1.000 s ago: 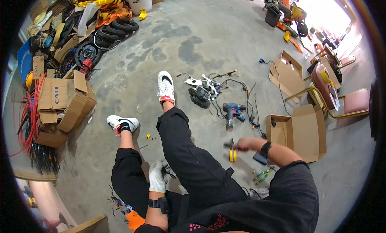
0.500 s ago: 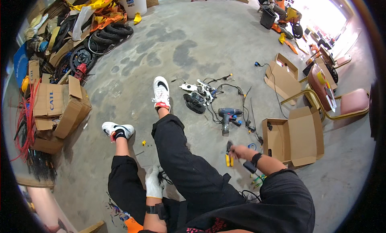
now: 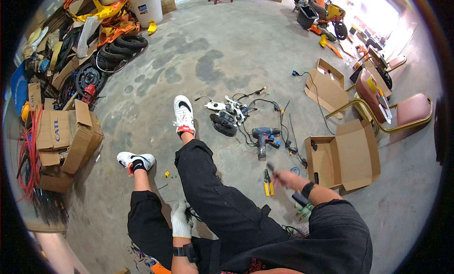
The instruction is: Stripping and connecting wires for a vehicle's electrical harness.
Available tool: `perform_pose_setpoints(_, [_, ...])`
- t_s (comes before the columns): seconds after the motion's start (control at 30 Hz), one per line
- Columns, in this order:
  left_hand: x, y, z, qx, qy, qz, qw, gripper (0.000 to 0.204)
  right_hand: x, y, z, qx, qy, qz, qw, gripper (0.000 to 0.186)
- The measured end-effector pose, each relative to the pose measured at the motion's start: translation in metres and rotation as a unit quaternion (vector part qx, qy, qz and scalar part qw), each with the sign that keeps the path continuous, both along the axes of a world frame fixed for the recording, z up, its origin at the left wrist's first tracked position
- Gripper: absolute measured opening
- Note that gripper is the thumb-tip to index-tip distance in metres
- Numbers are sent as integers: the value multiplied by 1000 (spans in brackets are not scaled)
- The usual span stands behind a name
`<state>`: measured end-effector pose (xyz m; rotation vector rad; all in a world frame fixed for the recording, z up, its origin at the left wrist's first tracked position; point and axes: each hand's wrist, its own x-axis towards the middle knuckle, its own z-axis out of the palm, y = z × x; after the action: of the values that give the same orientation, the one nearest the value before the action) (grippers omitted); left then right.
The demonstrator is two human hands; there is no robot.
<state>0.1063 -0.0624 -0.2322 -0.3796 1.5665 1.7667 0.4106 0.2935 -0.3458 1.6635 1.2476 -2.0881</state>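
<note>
My left hand (image 3: pixel 181 220), in a white knitted glove, is closed around a thin black cable (image 3: pixel 193 214) beside my left knee. Its fingertips are partly hidden. My bare right hand (image 3: pixel 286 179) is closed over the floor on the right and blurred by motion. Dark pieces show at both sides of it, a small one (image 3: pixel 270 166) past the fingers and a thicker one (image 3: pixel 299 199) under the wrist; what it grips is unclear. Close to its fingers, yellow-handled pliers (image 3: pixel 268 185) lie on the floor. A blue tape roll (image 3: pixel 295 170) lies just beyond that hand.
A cordless drill (image 3: pixel 263 138), a white and black part (image 3: pixel 226 115) and loose wiring (image 3: pixel 282 122) lie ahead. Open cardboard boxes (image 3: pixel 358 152) and chairs (image 3: pixel 409 110) stand to the right. Tyres (image 3: pixel 113 52) and a carton (image 3: pixel 64 130) are at left. Green-striped gloves (image 3: pixel 305 210) lie near my right thigh.
The view has shifted slightly. My right hand has moved a little away from the pliers, to the right. My left hand keeps its place with the cable.
</note>
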Motion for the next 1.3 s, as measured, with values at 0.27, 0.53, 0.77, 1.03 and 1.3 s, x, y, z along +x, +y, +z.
perform_pose_setpoints(0.27, [3,-4,-5,-45,9,-1,999,22,-35,126,89,146,246,-262,922,37])
perform_pose_setpoints(0.53, [3,-3,1,-15,-12,-8,1000,19,18,-12,-25,-191,-3,-93,977,40])
perform_pose_setpoints(0.77, [7,0,7,-20,1,-7,1000,18,-5,-6,4,-144,79,-102,981,39])
perform_pose_setpoints(1.03, [6,-3,6,-13,0,-15,1000,21,12,-18,-14,-39,105,-162,980,35])
perform_pose_setpoints(1.3, [5,-12,3,-30,-1,4,1000,19,52,-106,-29,-491,13,-131,861,18])
